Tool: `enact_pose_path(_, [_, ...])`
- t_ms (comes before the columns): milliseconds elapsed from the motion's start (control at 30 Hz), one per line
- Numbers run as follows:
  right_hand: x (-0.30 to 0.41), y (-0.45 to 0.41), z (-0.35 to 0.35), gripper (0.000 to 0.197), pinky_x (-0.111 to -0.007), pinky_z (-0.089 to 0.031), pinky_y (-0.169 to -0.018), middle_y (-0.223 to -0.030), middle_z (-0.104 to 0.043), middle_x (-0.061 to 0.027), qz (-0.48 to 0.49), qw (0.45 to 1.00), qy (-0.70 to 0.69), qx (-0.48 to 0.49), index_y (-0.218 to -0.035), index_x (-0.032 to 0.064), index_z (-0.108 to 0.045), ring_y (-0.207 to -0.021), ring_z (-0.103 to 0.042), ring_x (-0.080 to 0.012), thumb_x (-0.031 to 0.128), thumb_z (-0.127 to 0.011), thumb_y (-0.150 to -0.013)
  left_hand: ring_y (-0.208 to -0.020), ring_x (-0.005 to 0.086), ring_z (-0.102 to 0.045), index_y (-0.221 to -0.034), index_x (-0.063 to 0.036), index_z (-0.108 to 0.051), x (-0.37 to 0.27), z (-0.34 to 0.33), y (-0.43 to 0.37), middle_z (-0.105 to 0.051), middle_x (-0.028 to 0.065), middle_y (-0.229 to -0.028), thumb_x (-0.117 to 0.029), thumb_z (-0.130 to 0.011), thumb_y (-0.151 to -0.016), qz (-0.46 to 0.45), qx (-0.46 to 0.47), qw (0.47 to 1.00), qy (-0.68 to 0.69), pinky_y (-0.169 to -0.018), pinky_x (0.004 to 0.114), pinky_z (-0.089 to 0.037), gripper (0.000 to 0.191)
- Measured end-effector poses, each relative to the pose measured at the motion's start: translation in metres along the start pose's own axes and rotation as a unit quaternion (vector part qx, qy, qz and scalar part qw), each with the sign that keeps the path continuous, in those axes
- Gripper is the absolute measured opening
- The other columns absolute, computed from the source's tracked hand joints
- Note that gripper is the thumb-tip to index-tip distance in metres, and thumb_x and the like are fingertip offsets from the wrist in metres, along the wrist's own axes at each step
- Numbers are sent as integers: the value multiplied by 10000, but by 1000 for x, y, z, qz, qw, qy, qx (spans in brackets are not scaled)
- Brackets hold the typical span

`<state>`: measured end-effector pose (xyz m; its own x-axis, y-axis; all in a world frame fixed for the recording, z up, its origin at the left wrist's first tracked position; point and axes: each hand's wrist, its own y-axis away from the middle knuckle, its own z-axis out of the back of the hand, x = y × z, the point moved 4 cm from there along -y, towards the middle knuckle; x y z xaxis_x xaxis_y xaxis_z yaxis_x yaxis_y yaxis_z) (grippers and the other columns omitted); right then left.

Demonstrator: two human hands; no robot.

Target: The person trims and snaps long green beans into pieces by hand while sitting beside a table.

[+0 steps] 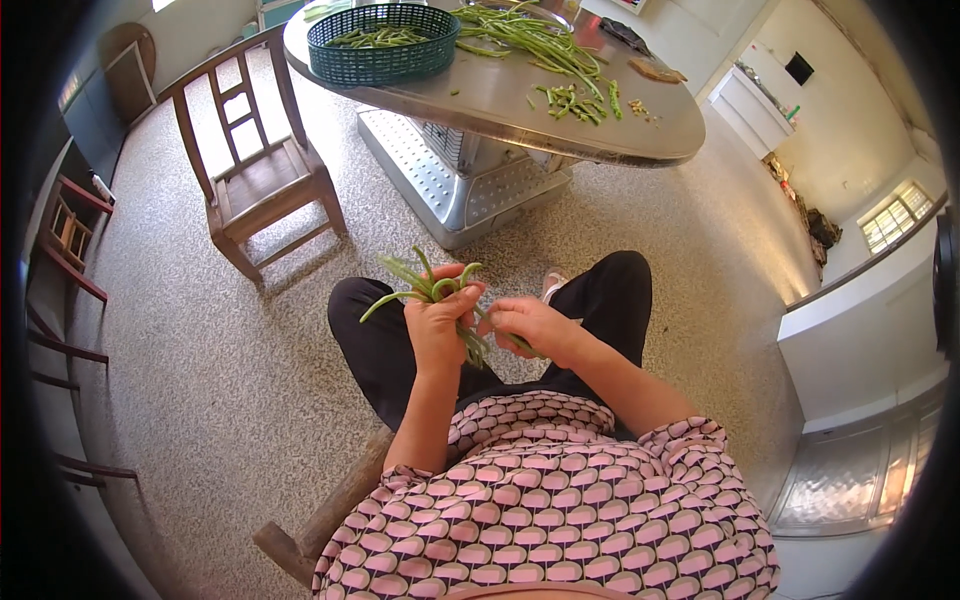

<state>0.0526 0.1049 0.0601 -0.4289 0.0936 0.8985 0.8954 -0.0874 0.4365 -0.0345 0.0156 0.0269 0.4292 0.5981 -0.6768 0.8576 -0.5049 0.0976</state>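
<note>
Above my lap, my left hand [444,319] is closed around a bunch of long green beans [405,271], whose ends stick out above and below the fist. Close beside it, my right hand [531,327] has its fingers curled on a bean from the lower part of the bunch. On the round metal table [480,97] ahead stands a dark green plastic basket [382,64] with cut bean pieces [379,37] in it. Long beans [544,41] lie in a heap right of the basket, with short bean pieces [574,105] nearer the table's edge.
A wooden chair [262,176] stands left of the table, whose heavy metal base [465,187] rests on the speckled floor. A dark item [625,34] and a brown piece [657,71] lie at the tabletop's right. More chairs line the far left.
</note>
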Motion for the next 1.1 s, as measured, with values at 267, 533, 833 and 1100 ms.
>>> enact_pose_path(267, [0, 0, 5, 205, -233, -343, -476, -538, -460, 1, 155, 942, 281, -95, -739, 11, -539, -495, -435, -95, 160, -408, -789, -431, 91, -465, -847, -6, -532, -3, -4, 5, -608, 107, -666, 32, -667, -663, -10, -11, 999, 34, -388, 187, -352, 231])
enact_pose_path(533, [10, -5, 37, 156, -235, -253, -368, -533, -379, -3, 131, 924, -355, -50, -679, 83, -438, -397, -313, -89, 184, -396, -791, -416, 116, -467, -825, -11, -519, -22, -7, 11, -606, 138, -653, -4, -647, -690, -95, 40, 990, 97, -401, 203, -375, 186])
enact_pose_path(833, [45, 6, 11, 208, -173, -323, -475, -685, -461, 39, 160, 981, -32, -105, -1001, 23, -502, -548, -399, -29, 79, -553, -808, -465, 171, -542, -853, -26, -526, 4, -7, 10, -588, 117, -649, -85, -564, -786, 82, 37, 989, 120, -425, 240, -446, 97])
enact_pose_path(1100, [47, 7, 17, 105, -165, -289, -442, -605, -446, 40, 223, 968, 42, -108, -850, 31, -533, -504, -378, -24, 123, -551, -804, -436, 155, -515, -758, -2, -548, -2, -17, 16, -574, 124, -590, -28, -587, -708, 95, 58, 993, 45, -406, 214, -394, 68])
